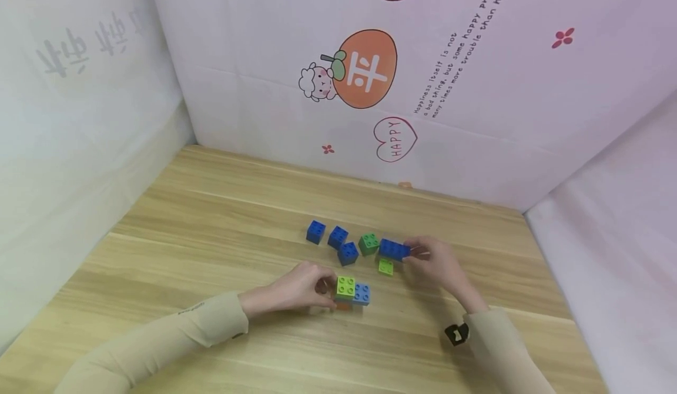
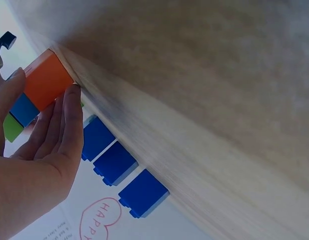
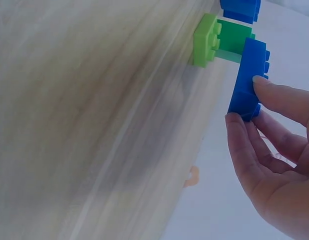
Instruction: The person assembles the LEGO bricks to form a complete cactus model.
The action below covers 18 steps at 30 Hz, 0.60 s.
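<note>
Left hand [image 1: 301, 291] grips stacked block cluster [image 1: 351, 293] on desk [image 1: 211, 223] | right hand [image 1: 436, 261] pinches long blue brick [image 1: 394, 249] | three blue bricks [image 1: 333, 238] near.

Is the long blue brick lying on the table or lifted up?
On the table. The long blue brick rests studs-up on the wooden table, with the right hand pinching its end.

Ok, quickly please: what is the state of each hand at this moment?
Left hand: holds the stacked bricks, lime green and light blue over orange.
Right hand: pinches the long blue brick at its end.
</note>
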{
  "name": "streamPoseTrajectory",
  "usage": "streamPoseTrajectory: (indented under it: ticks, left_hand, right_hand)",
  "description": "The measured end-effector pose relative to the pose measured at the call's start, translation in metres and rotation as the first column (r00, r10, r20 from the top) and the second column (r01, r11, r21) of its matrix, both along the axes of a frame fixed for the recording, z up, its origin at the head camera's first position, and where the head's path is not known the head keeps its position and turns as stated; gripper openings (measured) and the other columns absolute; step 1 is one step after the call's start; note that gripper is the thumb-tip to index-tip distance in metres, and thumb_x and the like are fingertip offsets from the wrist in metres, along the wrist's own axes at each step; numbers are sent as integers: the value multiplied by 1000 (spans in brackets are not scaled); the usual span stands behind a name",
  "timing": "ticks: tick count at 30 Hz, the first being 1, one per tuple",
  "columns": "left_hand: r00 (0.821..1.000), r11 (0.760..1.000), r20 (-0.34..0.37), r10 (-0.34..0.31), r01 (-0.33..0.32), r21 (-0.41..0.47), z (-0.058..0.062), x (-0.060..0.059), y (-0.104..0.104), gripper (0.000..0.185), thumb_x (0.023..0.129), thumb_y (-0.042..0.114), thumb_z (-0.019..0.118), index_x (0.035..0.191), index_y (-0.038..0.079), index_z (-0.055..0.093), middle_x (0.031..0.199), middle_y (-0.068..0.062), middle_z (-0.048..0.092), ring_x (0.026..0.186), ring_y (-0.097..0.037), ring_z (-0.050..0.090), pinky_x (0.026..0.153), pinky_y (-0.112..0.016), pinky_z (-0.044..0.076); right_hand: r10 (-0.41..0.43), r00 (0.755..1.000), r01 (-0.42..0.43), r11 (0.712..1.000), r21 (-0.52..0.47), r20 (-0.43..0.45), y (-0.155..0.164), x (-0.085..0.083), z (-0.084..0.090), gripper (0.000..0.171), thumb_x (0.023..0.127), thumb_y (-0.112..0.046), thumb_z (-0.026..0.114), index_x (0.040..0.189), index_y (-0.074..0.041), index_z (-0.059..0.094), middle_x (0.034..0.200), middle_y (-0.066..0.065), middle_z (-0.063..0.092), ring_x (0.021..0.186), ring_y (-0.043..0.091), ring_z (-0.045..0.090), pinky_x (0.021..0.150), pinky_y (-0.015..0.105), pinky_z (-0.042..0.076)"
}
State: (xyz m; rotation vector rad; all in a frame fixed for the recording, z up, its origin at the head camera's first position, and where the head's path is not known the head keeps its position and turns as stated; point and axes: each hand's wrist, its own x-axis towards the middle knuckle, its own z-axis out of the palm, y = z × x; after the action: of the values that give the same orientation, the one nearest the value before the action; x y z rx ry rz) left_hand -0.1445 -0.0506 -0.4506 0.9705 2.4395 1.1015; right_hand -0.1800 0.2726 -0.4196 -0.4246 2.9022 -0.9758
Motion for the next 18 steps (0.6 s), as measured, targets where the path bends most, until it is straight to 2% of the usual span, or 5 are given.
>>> streamPoseTrajectory:
  ticks: [18]
  left_hand:
    - [1000,1000,1,7,-7,1,1,2,-1,32,79,22,83,106,7,72,101,-4,75,86,-11,69,75,-12,55]
  right_hand:
    - [-2,999,1,1000,-11,-36,0,16,9,33,84,-3,74,115,2,66,111,21,71,97,31,71,84,38,63]
